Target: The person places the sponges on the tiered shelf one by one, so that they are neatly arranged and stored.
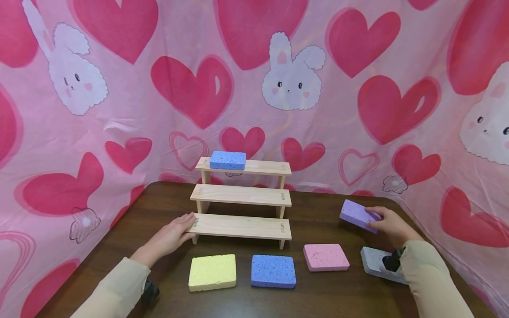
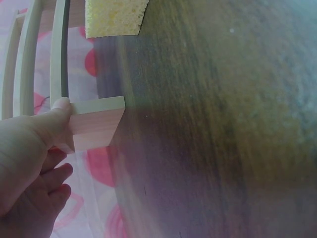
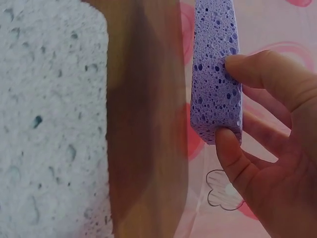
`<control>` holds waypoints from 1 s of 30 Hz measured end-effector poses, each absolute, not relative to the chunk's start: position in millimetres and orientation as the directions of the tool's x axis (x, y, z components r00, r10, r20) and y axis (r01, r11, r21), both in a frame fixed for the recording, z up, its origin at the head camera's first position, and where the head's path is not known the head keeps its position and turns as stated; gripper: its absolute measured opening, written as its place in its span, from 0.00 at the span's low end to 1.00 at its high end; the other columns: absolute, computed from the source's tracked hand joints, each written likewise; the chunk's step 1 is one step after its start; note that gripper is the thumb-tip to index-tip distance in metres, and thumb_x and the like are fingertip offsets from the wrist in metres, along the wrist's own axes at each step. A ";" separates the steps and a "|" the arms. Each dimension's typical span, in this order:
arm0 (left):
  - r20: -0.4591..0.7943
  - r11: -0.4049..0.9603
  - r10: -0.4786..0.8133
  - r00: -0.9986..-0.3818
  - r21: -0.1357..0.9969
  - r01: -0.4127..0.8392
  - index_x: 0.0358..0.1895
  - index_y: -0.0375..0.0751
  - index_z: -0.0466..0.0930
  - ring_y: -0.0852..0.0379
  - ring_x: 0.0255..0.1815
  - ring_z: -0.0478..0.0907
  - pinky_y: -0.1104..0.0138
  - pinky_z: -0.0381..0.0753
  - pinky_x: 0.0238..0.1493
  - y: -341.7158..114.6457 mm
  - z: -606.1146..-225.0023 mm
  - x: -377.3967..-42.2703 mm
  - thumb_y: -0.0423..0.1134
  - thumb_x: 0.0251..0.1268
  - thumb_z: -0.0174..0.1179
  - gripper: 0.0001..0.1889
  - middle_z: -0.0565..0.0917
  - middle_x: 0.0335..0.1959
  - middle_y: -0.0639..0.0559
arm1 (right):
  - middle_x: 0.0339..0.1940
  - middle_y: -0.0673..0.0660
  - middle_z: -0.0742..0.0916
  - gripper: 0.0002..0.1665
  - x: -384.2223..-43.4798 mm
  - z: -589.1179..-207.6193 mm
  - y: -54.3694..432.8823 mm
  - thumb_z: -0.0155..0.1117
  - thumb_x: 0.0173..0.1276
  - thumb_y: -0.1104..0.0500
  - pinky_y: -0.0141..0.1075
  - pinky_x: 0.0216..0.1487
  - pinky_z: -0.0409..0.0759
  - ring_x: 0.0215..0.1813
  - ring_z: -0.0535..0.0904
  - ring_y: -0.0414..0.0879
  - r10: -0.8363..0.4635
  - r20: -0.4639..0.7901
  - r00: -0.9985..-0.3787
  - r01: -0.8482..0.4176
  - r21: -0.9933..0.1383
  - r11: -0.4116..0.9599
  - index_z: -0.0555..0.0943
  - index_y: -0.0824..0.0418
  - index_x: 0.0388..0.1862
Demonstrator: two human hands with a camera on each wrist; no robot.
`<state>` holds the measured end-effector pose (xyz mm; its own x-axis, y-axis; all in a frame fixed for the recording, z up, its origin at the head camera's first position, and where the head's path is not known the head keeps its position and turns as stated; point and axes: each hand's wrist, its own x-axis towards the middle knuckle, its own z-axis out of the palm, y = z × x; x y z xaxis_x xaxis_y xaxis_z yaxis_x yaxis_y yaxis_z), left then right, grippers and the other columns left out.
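Purple sponge (image 1: 357,215), right grip (image 1: 391,223), outside left wrist view

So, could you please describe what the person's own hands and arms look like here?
The left hand and right hand are bare, without gloves. The left sleeve and right sleeve are long, plain and pale beige. A small black device shows at each cuff, left and right.

The purple sponge (image 3: 214,74) is matt and rough, pitted with pores. The stepped shelf (image 1: 240,226) is smooth, matt wood; the counter (image 1: 318,298), faintly glossy wood grain. The backdrop (image 1: 246,97) looks like creased cloth.
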<state>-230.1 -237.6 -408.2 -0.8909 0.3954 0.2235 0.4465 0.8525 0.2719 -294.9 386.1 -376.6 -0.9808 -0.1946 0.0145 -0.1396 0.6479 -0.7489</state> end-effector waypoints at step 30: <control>0.217 0.858 0.382 -0.898 0.277 0.432 0.62 0.27 0.66 0.36 0.63 0.61 0.46 0.63 0.58 -237.3 -408.2 -230.3 0.38 0.56 0.64 0.32 0.65 0.63 0.33 | 0.56 0.76 0.72 0.35 -299.0 -341.3 358.2 0.68 0.55 0.59 0.64 0.53 0.64 0.53 0.68 0.70 -0.313 0.261 -0.913 -0.401 -0.442 0.802 0.69 0.74 0.60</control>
<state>-230.3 -237.3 -408.2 -0.8982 0.3823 0.2171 0.4322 0.8581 0.2772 -299.0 358.2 -341.3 -0.9131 -0.3133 0.2609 -0.4015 0.8023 -0.4418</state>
